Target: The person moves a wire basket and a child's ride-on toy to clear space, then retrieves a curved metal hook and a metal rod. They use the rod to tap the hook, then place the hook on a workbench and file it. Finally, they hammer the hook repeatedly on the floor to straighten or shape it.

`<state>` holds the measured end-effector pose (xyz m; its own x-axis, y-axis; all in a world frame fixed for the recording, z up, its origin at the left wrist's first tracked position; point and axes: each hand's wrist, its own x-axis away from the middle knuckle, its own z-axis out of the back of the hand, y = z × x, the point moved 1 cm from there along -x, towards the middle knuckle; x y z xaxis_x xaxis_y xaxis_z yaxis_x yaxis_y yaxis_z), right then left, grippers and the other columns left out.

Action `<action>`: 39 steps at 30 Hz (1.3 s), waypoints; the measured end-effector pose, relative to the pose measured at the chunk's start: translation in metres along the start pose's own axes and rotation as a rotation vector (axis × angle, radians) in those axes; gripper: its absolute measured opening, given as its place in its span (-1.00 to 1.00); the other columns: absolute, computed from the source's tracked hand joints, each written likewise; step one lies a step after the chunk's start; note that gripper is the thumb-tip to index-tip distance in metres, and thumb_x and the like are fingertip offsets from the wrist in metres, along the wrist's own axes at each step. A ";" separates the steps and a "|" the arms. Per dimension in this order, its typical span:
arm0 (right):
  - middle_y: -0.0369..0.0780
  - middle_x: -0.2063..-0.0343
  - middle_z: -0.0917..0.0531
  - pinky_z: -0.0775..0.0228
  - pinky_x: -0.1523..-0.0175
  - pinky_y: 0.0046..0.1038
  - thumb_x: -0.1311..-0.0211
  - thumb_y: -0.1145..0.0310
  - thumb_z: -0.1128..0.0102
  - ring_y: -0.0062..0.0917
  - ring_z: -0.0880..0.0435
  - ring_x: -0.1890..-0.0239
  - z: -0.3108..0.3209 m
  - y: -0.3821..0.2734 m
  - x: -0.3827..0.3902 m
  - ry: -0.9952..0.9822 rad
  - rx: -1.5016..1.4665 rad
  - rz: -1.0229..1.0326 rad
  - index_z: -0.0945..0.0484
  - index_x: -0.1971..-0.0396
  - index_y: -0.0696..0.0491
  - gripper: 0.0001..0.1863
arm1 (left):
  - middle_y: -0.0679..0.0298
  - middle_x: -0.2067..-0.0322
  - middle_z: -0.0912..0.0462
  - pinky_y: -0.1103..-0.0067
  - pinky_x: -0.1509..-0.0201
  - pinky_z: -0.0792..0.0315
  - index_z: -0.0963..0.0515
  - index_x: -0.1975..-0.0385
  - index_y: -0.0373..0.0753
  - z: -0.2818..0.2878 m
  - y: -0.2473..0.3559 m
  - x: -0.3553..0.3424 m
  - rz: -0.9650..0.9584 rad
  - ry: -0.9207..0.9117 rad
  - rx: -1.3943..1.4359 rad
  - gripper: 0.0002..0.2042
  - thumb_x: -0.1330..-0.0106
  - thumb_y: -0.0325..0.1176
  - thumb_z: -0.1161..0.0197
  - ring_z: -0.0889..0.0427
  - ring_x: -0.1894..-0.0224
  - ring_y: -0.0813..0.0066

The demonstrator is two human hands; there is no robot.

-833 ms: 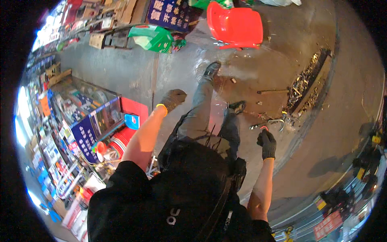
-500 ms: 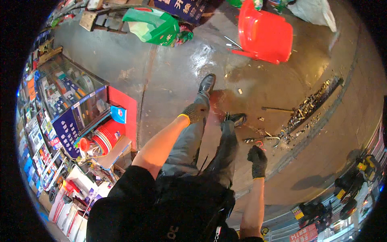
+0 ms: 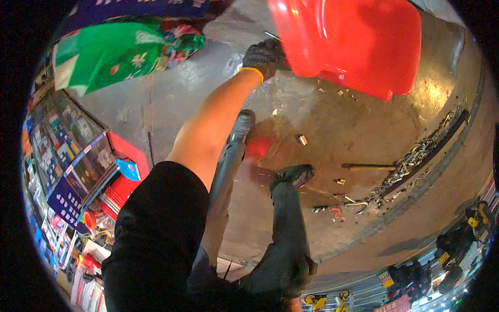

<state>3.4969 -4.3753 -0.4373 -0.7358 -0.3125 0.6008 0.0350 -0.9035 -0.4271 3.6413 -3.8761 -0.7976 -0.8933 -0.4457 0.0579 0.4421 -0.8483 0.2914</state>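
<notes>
One gloved left hand (image 3: 261,58) is at the left edge of the red chair (image 3: 358,44), its fingers meeting or just beside the plastic; the curl of them is hidden by the glove's darkness, so whether they are closed on the edge or only resting there I cannot tell. The right hand is out of view, and its state cannot be told either.

The step in hand seems to be getting hold of the red chair. A good hold would probably have the fingers hooked well round the rim and the thumb opposed, since smooth plastic may slip in a knit glove. With a single arm stretched out, the red chair could swing or tip; stepping closer and bringing the other hand to its far side would likely steady it.

A thin metal rod (image 3: 271,35) shows just left of the red chair, close by the glove, so care is needed not to pinch or catch it. Left of the red chair, well apart, lies a green bag (image 3: 117,57); on its near side, small litter (image 3: 302,139) dots the floor, best kept from underfoot.
</notes>
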 end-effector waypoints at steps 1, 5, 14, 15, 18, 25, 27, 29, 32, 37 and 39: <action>-0.06 0.05 -0.59 -0.42 -0.09 -0.14 -0.10 0.19 -0.33 -0.13 -0.55 0.01 0.002 0.001 -0.004 -0.009 -0.004 -0.001 -0.63 -0.01 0.07 -0.54 | 0.07 0.01 -0.65 0.23 -0.06 -0.54 -0.58 0.00 -0.11 -0.013 0.001 -0.019 0.066 -0.126 -0.056 -0.72 -0.33 -0.28 -0.12 -0.68 0.06 0.07; -0.02 0.00 -0.61 -0.44 -0.14 -0.14 -0.10 0.39 -0.30 -0.09 -0.57 -0.05 0.007 -0.002 -0.018 -0.003 -0.086 0.067 -0.63 -0.03 0.10 -0.57 | 0.09 0.11 -0.65 0.25 0.02 -0.53 -0.58 0.06 -0.12 -0.045 0.003 -0.053 0.174 -0.333 -0.111 -0.74 -0.35 -0.21 -0.12 -0.66 0.14 0.11; -0.05 0.02 -0.60 -0.42 -0.11 -0.14 -0.04 0.27 -0.36 -0.11 -0.55 -0.03 0.016 -0.007 -0.020 -0.019 -0.172 0.022 -0.64 0.00 0.08 -0.53 | 0.13 0.31 -0.64 0.28 0.21 -0.50 -0.58 0.19 -0.16 -0.068 -0.016 -0.059 0.279 -0.517 0.025 -0.69 -0.38 -0.04 -0.11 -0.63 0.32 0.21; -0.05 0.02 -0.60 -0.42 -0.10 -0.14 -0.04 0.25 -0.37 -0.11 -0.55 -0.02 0.016 -0.005 -0.017 -0.020 -0.178 0.019 -0.64 0.00 0.07 -0.53 | 0.14 0.34 -0.64 0.28 0.23 -0.50 -0.58 0.20 -0.16 -0.069 -0.022 -0.045 0.305 -0.546 0.067 -0.68 -0.39 -0.03 -0.11 -0.63 0.34 0.22; -0.07 0.06 -0.59 -0.41 -0.06 -0.11 -0.08 0.20 -0.36 -0.13 -0.54 0.03 0.011 0.002 -0.009 -0.015 -0.133 0.004 -0.63 0.00 0.03 -0.54 | 0.15 0.41 -0.63 0.29 0.29 -0.49 -0.58 0.25 -0.17 -0.064 -0.044 -0.001 0.404 -0.649 0.197 -0.64 -0.40 0.03 -0.11 -0.61 0.41 0.25; -0.03 0.10 -0.63 -0.47 -0.03 -0.14 -0.04 0.34 -0.32 -0.05 -0.58 0.08 0.003 -0.013 -0.007 -0.036 -0.101 -0.007 -0.65 0.07 0.02 -0.62 | 0.28 0.61 -0.51 0.40 0.50 -0.34 -0.56 0.37 -0.17 0.015 -0.040 0.146 0.947 -0.864 0.661 -0.59 -0.43 0.09 -0.11 -0.44 0.61 0.41; -0.04 0.11 -0.64 -0.48 -0.05 -0.15 -0.04 0.37 -0.32 -0.04 -0.59 0.07 0.004 -0.027 -0.008 0.000 -0.002 0.079 -0.64 0.07 0.02 -0.63 | 0.31 0.57 -0.54 0.43 0.47 -0.37 -0.62 0.26 -0.15 0.050 -0.015 0.191 0.664 -0.741 0.884 -0.68 -0.41 0.00 -0.19 -0.47 0.57 0.45; -0.04 0.10 -0.64 -0.49 -0.06 -0.15 -0.05 0.40 -0.33 -0.04 -0.59 0.04 0.005 -0.041 -0.010 0.037 0.001 0.078 -0.63 0.05 0.02 -0.62 | 0.39 0.51 -0.55 0.49 0.41 -0.41 -0.65 0.12 -0.12 0.082 0.018 0.225 0.485 -0.752 0.989 -0.73 -0.39 -0.07 -0.27 -0.49 0.50 0.55; -0.04 0.06 -0.65 -0.48 -0.09 -0.14 -0.07 0.42 -0.34 -0.03 -0.58 -0.03 0.013 -0.062 -0.018 0.121 0.027 0.232 -0.60 -0.01 0.03 -0.57 | 0.36 0.32 -0.64 0.48 0.27 -0.48 -0.63 0.00 -0.15 0.140 0.084 0.256 0.449 -0.983 0.997 -0.65 -0.39 -0.06 -0.30 -0.59 0.35 0.51; -0.08 -0.11 -0.58 -0.28 -0.33 -0.03 -0.11 0.33 -0.30 -0.10 -0.46 -0.23 0.051 -0.090 -0.049 0.185 0.122 0.243 -0.56 -0.12 0.03 -0.50 | 0.09 0.27 -0.70 0.36 0.09 -0.51 -0.58 0.06 -0.21 0.267 0.195 0.268 0.169 -1.244 0.939 -0.59 -0.40 0.04 -0.22 -0.65 0.19 0.20; -0.09 -0.04 -0.61 -0.30 -0.27 -0.03 -0.08 0.29 -0.29 -0.12 -0.49 -0.16 0.073 -0.096 -0.057 0.116 0.196 0.390 -0.60 -0.02 0.02 -0.56 | 0.07 0.20 -0.70 0.32 0.05 -0.50 -0.59 0.06 -0.22 0.310 0.220 0.267 0.046 -1.474 0.720 -0.60 -0.40 0.02 -0.21 -0.66 0.14 0.16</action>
<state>3.5850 -4.2922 -0.3811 -0.7129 -0.6159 0.3354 0.4441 -0.7666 -0.4638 3.4753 -4.0931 -0.4215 -0.3689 0.5334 0.7611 0.7192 -0.3549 0.5973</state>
